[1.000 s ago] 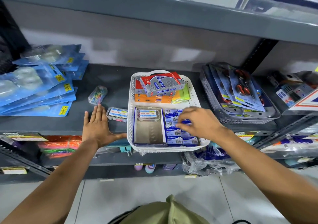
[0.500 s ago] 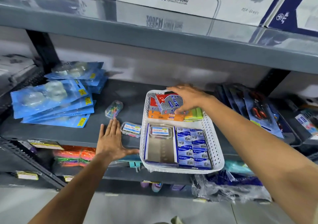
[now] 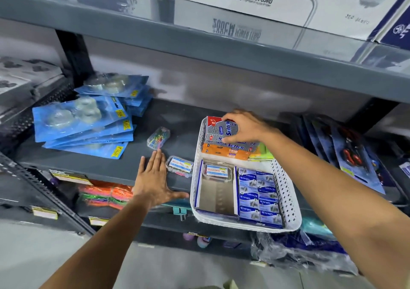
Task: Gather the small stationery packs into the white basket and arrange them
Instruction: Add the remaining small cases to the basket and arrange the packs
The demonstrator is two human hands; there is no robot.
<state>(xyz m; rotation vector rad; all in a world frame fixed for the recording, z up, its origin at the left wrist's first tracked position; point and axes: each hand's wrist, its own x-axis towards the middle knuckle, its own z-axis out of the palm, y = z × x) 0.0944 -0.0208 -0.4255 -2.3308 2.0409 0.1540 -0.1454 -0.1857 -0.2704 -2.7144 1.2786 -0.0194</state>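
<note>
While working at the front of the dark grey metal shelf (image 3: 93,166), left hand (image 3: 155,181) flat on the ledge, fingers spread, clamped on nothing, thumb stretched toward the white perforated plastic basket (image 3: 286,191). Just past those fingertips, a small clear flat pack with a white and orange label (image 3: 179,164), touching the basket's left wall from outside; a little farther back, well clear of it, a small clear box of coloured clips (image 3: 158,137). Both not yet gathered. Inside the basket's near half, an open blue-edged card tray (image 3: 216,196) with one labelled clear pack at its far end, beside neat rows of small blue boxes (image 3: 258,196). At the far end, right hand (image 3: 246,127) closed from above on a grey and red "Softek" box (image 3: 218,129), tilted atop an orange box. Best, by the look of it, to lower that box flat and square against the back wall, leaving room in front for the two loose packs. Hard to read: the small labels. Hidden by the hand: the grey box's right end. Yellow-green packs behind the wrist only partly seen.
</note>
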